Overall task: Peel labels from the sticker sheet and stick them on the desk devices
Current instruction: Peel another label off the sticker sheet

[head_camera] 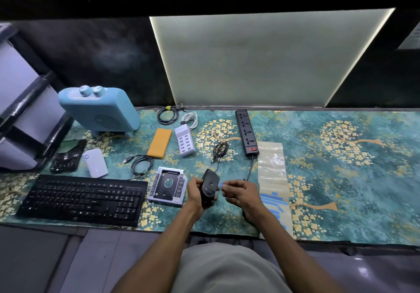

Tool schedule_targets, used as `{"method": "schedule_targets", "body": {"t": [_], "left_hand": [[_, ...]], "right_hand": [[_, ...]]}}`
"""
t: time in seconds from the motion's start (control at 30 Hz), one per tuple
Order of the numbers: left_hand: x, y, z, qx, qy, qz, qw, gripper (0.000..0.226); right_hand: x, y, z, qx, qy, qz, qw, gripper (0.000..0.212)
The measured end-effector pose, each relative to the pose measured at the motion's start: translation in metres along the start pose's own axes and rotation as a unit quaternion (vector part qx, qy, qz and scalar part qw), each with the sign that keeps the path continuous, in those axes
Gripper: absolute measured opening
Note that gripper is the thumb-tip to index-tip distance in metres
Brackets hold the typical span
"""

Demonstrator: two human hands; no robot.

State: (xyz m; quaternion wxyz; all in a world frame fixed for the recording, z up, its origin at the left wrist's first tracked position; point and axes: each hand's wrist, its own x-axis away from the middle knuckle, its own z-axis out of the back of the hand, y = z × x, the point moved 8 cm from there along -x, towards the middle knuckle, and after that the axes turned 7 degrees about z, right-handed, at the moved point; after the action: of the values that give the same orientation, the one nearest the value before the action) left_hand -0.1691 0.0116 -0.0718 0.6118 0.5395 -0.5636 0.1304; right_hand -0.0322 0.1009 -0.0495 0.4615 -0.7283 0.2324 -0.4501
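Left hand (195, 190) clamped around a black corded computer mouse (209, 188), lifted above the teal floral desk mat (341, 179); right hand (241, 194) pinches a small blue label (221, 186) beside it. The long translucent sticker sheet (272, 179) lies just right, near the black power strip (246, 131).

- Desk (341, 213): covered by teal floral mat.
- Left side: black keyboard (84, 198), white mouse-like device (95, 162), blue heater (100, 109).
- Centre: orange case (159, 142), white multi-port charger (184, 141), drive caddy (168, 186), coiled cables.
- Right of centre: black power strip (246, 132), sticker sheet (273, 179).
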Motion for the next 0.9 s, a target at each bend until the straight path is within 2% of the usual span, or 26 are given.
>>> {"method": "schedule_targets", "body": {"t": [0.1, 0.2, 0.3, 0.43, 0.47, 0.53, 0.57, 0.63, 0.7, 0.73, 0.83, 0.9], "left_hand": [[0.005, -0.007, 0.000, 0.008, 0.010, 0.026, 1.000, 0.040], [0.003, -0.009, 0.001, -0.010, 0.013, 0.033, 0.999, 0.029], [-0.012, -0.015, 0.006, -0.038, 0.011, 0.025, 0.999, 0.029], [-0.019, -0.018, 0.009, -0.028, 0.001, 0.034, 0.999, 0.032], [-0.019, -0.015, 0.009, -0.042, 0.006, 0.019, 0.999, 0.037], [-0.016, -0.001, 0.013, -0.146, 0.048, -0.065, 0.986, 0.043], [-0.014, 0.008, 0.014, -0.245, 0.084, -0.123, 0.958, 0.042], [-0.007, 0.016, 0.008, -0.451, 0.136, -0.201, 0.859, 0.044], [-0.005, 0.011, 0.003, -0.579, 0.169, -0.235, 0.762, 0.063], [-0.002, 0.007, -0.002, -0.616, 0.179, -0.240, 0.729, 0.075], [0.001, 0.005, -0.011, -0.650, 0.227, -0.253, 0.680, 0.096], [0.012, 0.016, -0.029, -0.640, 0.255, -0.317, 0.652, 0.082]], "right_hand": [[-0.003, 0.001, -0.016, 0.029, -0.019, -0.018, 0.999, 0.018], [-0.002, 0.011, -0.023, 0.066, -0.020, -0.028, 0.997, 0.017], [-0.005, 0.019, -0.023, 0.092, -0.010, -0.017, 0.996, 0.015], [-0.007, 0.022, -0.020, 0.158, -0.008, 0.006, 0.987, 0.030], [-0.007, 0.024, -0.017, 0.197, -0.004, 0.014, 0.980, 0.032], [-0.004, 0.027, -0.009, 0.291, 0.009, 0.028, 0.956, 0.029], [-0.001, 0.028, -0.005, 0.319, 0.023, 0.032, 0.947, 0.027], [0.003, 0.027, 0.006, 0.330, 0.063, 0.039, 0.941, 0.024], [0.006, 0.021, 0.017, 0.321, 0.108, 0.046, 0.940, 0.020], [0.009, 0.018, 0.023, 0.314, 0.128, 0.049, 0.940, 0.018], [0.018, 0.011, 0.042, 0.311, 0.178, 0.054, 0.932, 0.013], [0.027, 0.011, 0.062, 0.314, 0.234, 0.051, 0.919, 0.010]]}}
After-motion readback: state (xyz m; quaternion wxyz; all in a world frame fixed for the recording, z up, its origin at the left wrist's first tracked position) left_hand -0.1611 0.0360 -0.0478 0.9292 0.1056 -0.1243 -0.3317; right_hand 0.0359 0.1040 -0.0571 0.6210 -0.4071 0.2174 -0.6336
